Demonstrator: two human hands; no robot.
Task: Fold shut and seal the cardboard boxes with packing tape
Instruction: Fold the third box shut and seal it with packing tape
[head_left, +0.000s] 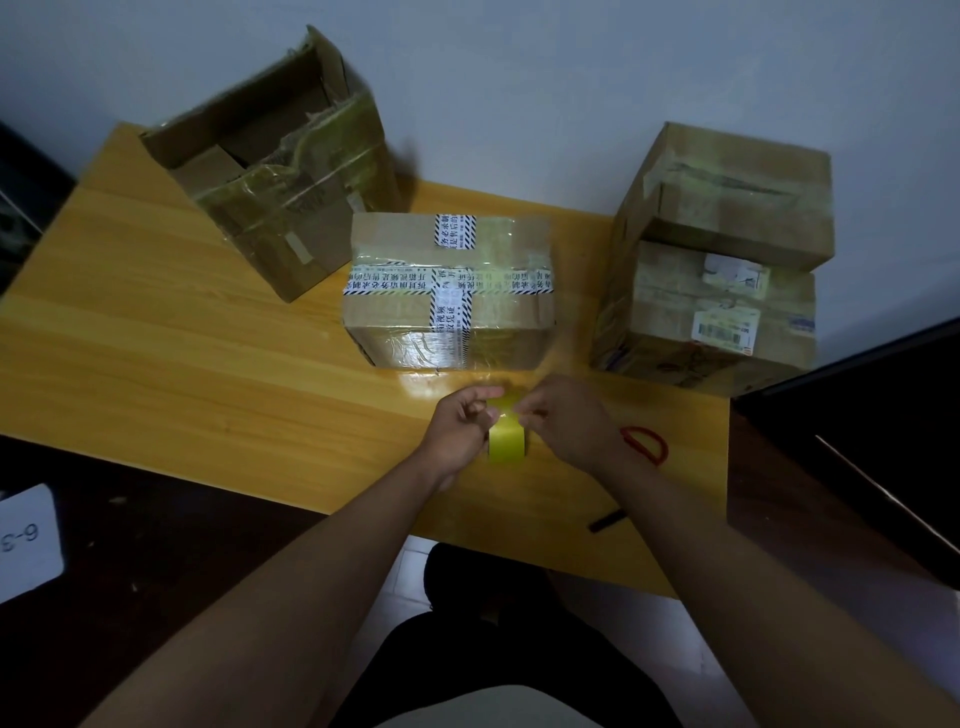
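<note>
Left hand and right hand are both pinching the yellow tape roll near the surface's front edge. Taped box is sitting just behind. Open box at back-left corner; 2 stacked boxes at right edge. Red scissors are lying beside the right hand.

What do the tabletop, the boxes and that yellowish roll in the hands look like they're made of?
The tabletop looks like wood or wood-look laminate: honey-coloured grain lines and a glossy glare spot. The middle box and the open box are brown cardboard, partly covered in shiny clear tape. The tape roll, held by the left hand and right hand, seems glossy translucent plastic film.
</note>
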